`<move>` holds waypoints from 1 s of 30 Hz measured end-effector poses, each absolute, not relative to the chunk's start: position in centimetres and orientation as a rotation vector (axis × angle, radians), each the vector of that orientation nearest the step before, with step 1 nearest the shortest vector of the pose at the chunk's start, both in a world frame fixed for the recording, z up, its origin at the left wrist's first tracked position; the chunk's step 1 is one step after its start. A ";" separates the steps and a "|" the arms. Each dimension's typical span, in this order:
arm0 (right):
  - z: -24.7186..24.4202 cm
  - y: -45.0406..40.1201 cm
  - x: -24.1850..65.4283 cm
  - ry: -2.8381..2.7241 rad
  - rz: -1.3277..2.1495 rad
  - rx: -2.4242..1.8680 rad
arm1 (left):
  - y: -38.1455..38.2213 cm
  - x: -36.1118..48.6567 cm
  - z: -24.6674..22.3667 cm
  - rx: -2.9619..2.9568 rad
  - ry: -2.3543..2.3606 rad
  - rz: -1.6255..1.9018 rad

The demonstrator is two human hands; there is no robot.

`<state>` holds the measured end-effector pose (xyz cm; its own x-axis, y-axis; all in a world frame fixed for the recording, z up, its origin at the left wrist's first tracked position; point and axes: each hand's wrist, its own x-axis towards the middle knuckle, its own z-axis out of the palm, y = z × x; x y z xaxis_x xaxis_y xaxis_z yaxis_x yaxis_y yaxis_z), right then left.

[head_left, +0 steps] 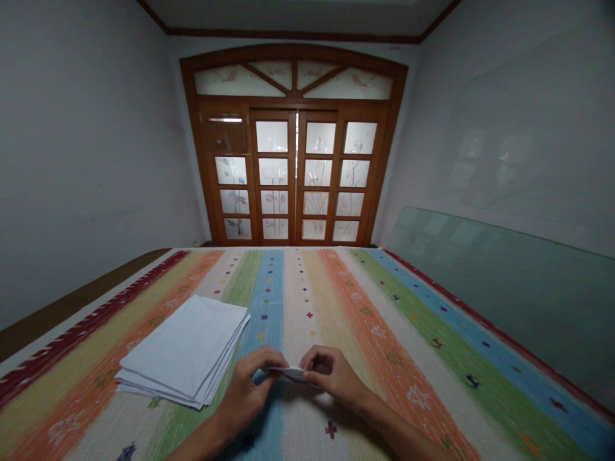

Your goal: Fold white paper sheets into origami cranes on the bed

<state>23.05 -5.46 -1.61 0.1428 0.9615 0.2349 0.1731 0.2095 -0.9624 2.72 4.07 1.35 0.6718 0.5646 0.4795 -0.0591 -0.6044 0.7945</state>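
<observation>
A small piece of folded white paper (pixel 293 372) is held between my two hands, just above the striped tablecloth. My left hand (pixel 250 379) pinches its left end between thumb and fingers. At the other end, the thumb and fingertips of my right hand (pixel 335 374) grip the paper, with the fingers curled. Parts of the paper are hidden behind my fingertips, so its full shape cannot be made out. To the left of my left hand lies a loose stack of white paper sheets (pixel 189 346), their edges slightly fanned out.
The tablecloth (pixel 375 301) has coloured stripes with small woven figures and covers the table. A pale green glass panel (pixel 500 275) leans along the right wall. Wooden doors with glass panes (pixel 295 173) stand beyond the far edge. A brown wooden edge (pixel 86 291) runs along the left.
</observation>
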 end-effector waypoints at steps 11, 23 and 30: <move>-0.5 -5.5 22.5 -1.126 0.738 -1.247 | 4.2 3.3 -0.8 1.762 0.528 0.965; -0.7 -5.7 22.3 -1.115 0.569 -1.253 | 4.2 3.8 -0.5 1.510 0.446 0.733; -0.7 -5.7 21.8 -1.091 0.567 -1.255 | 3.9 4.1 0.1 1.416 0.552 0.788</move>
